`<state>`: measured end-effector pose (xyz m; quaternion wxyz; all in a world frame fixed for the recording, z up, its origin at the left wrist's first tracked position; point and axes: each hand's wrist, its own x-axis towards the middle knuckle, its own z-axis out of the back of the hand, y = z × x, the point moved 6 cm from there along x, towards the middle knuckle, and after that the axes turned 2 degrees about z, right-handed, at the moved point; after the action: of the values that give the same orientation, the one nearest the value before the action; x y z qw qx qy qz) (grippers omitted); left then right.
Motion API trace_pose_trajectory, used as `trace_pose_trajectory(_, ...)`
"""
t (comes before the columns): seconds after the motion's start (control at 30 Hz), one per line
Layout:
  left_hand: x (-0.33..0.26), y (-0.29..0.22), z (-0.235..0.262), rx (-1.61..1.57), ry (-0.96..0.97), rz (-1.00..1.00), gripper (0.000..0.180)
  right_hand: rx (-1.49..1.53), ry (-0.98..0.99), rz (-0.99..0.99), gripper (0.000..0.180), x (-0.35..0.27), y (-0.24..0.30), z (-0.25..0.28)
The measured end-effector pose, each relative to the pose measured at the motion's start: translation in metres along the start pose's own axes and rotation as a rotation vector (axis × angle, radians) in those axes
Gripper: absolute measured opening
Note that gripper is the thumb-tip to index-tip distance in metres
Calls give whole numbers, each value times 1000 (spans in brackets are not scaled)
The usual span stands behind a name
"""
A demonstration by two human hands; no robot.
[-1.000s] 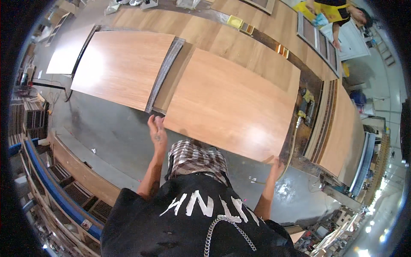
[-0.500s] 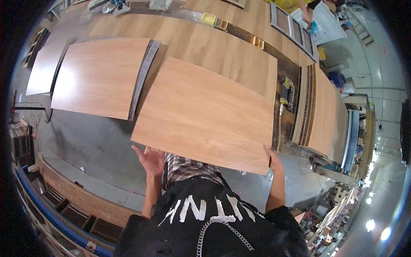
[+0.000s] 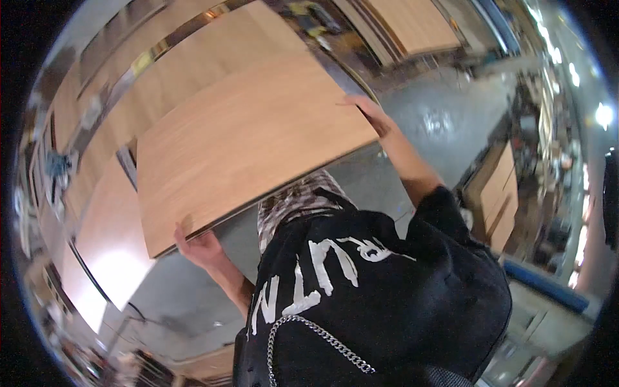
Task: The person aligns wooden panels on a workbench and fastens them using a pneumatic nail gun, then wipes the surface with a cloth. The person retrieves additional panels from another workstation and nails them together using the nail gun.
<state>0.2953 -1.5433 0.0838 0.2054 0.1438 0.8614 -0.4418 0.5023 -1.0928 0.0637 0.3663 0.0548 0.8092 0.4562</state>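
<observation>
A wood-grain panel point(image 3: 245, 142), light brown with a dark edge, spans the space in front of my body. My left hand point(image 3: 198, 247) grips its near edge close to the left corner, thumb on top and fingers underneath. At the right end my right hand point(image 3: 369, 113) is closed on the side edge near the corner, with the fingers partly hidden below. The panel lies roughly flat, and its far part overlaps another wood-grain sheet point(image 3: 213, 55) on the workbench.
Glossy panels point(image 3: 116, 238) lie to the left. A yellow-and-black power tool point(image 3: 313, 26) rests on the bench at the far side, beside a stack of panels point(image 3: 412, 26). Boards point(image 3: 500, 193) stand at the right, past the grey floor point(image 3: 438, 116).
The view has swung round to the right, so the bench now sits further left. My left hand has gone from open under the edge to gripping the panel, which is now tilted differently in view.
</observation>
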Motion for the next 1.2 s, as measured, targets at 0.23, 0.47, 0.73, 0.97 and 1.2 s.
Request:
trace_pose_trajectory(0.23, -6, -43, -50, 425, 106, -257, 38, 206, 118, 133, 23, -38, 35, -25)
trace_pose_trajectory(0.47, 16, -4, -106, 79, 339, 63, 46, -135, -185, 906, 44, -167, 76, -1)
trace_pose_trajectory(0.73, -8, 161, -311, 82, 538, 380, 34, 302, -557, 664, 44, -225, 3, 148)
trace_pose_trajectory(0.97, -51, 318, -449, 174, 689, 552, 33, 388, -766, 805, 50, -230, -5, 225)
trace_pose_trajectory(1.2, -40, 385, -470, 88, 720, 631, 51, 597, -655, 777, 44, -168, 5, 261)
